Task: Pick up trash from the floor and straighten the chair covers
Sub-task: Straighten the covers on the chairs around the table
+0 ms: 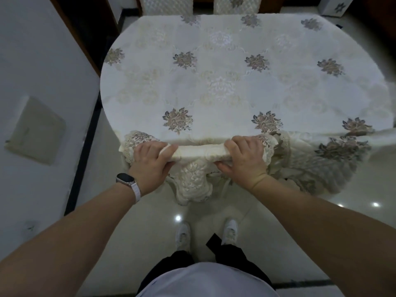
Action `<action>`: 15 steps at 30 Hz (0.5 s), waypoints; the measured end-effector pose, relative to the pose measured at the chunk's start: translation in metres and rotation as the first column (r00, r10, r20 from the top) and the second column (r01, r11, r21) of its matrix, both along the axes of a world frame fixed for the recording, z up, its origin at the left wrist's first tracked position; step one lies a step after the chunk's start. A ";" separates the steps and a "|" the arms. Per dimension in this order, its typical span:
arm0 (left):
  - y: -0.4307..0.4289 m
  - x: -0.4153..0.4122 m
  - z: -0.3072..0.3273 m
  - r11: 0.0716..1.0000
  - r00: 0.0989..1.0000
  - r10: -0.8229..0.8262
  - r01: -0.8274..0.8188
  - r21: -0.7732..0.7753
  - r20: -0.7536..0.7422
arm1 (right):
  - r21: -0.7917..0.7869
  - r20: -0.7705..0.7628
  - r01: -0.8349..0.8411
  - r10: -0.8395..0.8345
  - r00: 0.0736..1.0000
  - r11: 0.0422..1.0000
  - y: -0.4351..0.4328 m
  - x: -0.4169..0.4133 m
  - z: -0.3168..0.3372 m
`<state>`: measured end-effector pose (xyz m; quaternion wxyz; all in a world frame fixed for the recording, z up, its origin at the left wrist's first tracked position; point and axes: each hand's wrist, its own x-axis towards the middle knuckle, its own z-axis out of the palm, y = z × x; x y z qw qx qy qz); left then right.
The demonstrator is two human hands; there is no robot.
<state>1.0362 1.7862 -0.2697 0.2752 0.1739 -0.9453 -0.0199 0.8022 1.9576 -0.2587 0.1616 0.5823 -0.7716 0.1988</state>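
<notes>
A cream lace chair cover [198, 152] is draped over the top of a chair back pushed against the near edge of the table. My left hand [151, 160] grips the cover at its left end, and a watch sits on that wrist. My right hand [244, 156] grips the same cover at its right end. The cover's embroidered flap [192, 183] hangs down between my hands toward the floor. No trash shows on the visible floor.
A table under a floral cloth [246, 82] fills the middle. Two covered chair backs [167, 5] stand at its far side. Another covered chair [321, 161] is at the right. A white wall [38, 82] runs along the left. Glossy tile floor [150, 221] lies around my feet.
</notes>
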 end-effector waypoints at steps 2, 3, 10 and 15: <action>0.002 -0.001 -0.005 0.998 0.999 0.026 -0.028 0.054 0.037 | 0.074 0.027 0.008 -0.010 1.000 0.997 -0.004 0.003 -0.007; 0.002 -0.002 -0.009 0.997 0.998 0.031 -0.034 0.065 0.059 | 0.112 0.032 0.003 -0.006 0.999 0.994 -0.007 0.005 -0.011; -0.023 -0.013 -0.027 0.998 0.998 0.006 -0.011 0.068 0.070 | 0.067 -0.009 -0.010 0.011 1.000 0.998 -0.031 -0.006 -0.030; -0.026 -0.012 -0.035 0.999 1.000 -0.019 0.018 0.052 0.023 | 0.048 0.001 -0.007 0.007 1.000 0.999 -0.031 -0.005 -0.033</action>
